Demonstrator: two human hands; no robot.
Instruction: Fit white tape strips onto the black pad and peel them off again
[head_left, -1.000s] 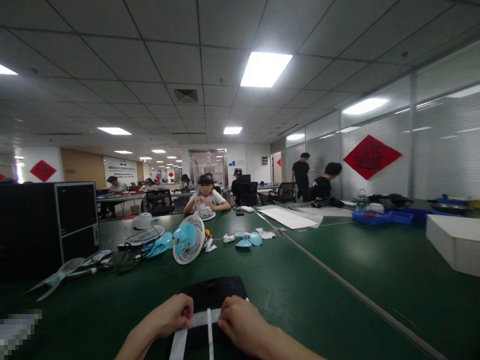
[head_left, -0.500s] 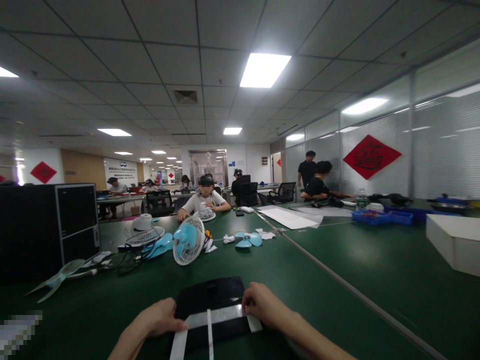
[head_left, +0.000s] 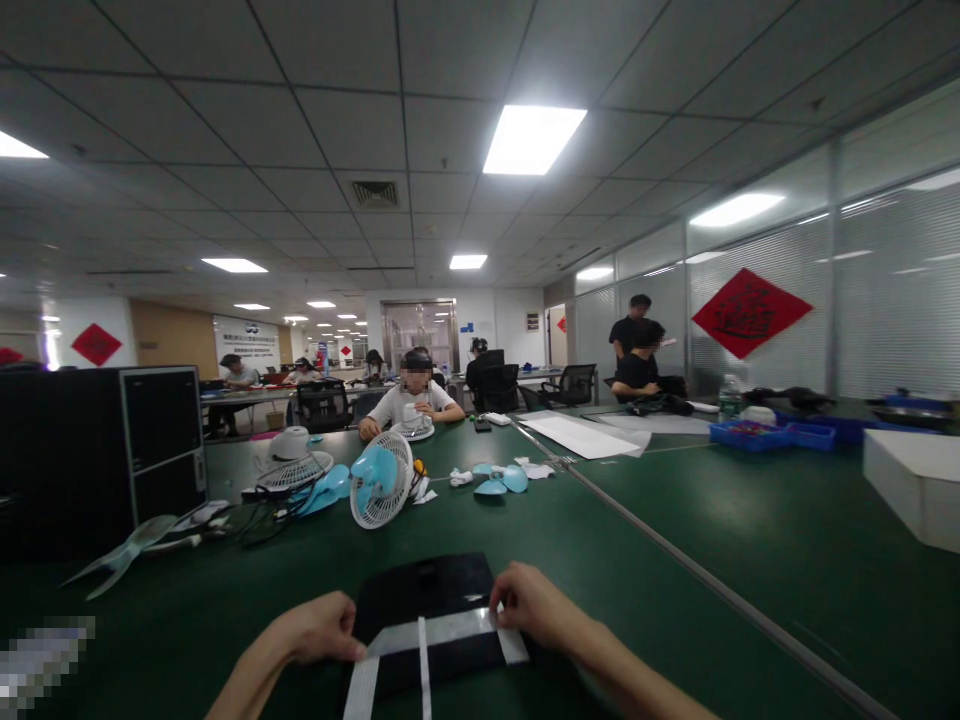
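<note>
Right at the bottom edge, both hands work on a black panel [head_left: 427,585] lying flat on the green table [head_left: 675,520].

- Left hand [head_left: 319,628]: fingers curled shut, thumb and fingertips pinching the left end of a white strip [head_left: 450,633] that runs across the panel.
- Right hand [head_left: 536,605]: half closed, knuckles up, fingertips down on the strip near its right end. Gripping or only pressing, cannot tell.
- The two hands are apart, with the strip stretched between them.

Counts, near field:
- Black panel: one, just ahead of the person.
- White bands on it: the crosswise strip, a thin strip [head_left: 422,685] crossing it toward the viewer, and a wider strip [head_left: 361,692] at lower left. It is unclear whether that last one is separate.

Counts, farther off:
- White-caged desk fans: three. One stands with blue blades [head_left: 382,480], one lies face up [head_left: 294,462], and one sits before a seated person [head_left: 412,400].
- Computer case [head_left: 112,450]: one, at left.
- White box [head_left: 911,485]: one, at right.
- Red diamond signs: two clear, a large one at right [head_left: 751,312] and one at left [head_left: 96,343].
</note>
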